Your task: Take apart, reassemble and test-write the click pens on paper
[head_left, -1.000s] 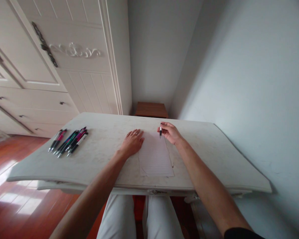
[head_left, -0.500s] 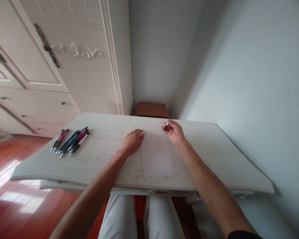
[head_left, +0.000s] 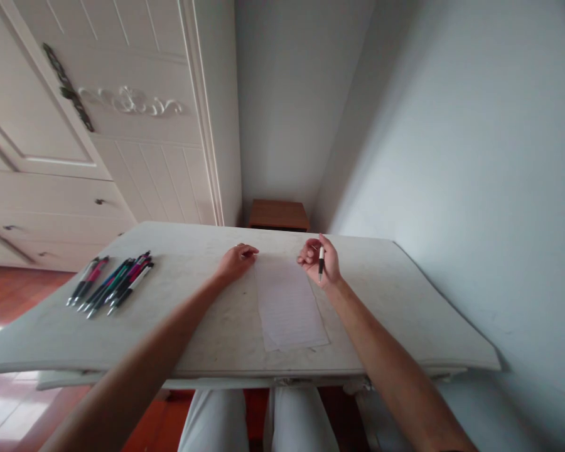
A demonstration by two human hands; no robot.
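- Worktop's (head_left: 386, 289) sitting by the wall (head_left: 475, 188).
- Right hand's (head_left: 321, 260) holding a pen (head_left: 321, 253), probably feeling light, stiff; dark grip's (head_left: 321, 269) looking best.
- Left hand's (head_left: 236, 262) curling loosely beside paper (head_left: 289, 307), empty-looking.

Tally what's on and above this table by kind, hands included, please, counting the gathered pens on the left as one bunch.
Hands: 2 (left hand and right hand)
Held pen: 1
Lined paper: 1 visible; sheets beneath can't be told
Pen bunch: 1, overlapping
Total: 5
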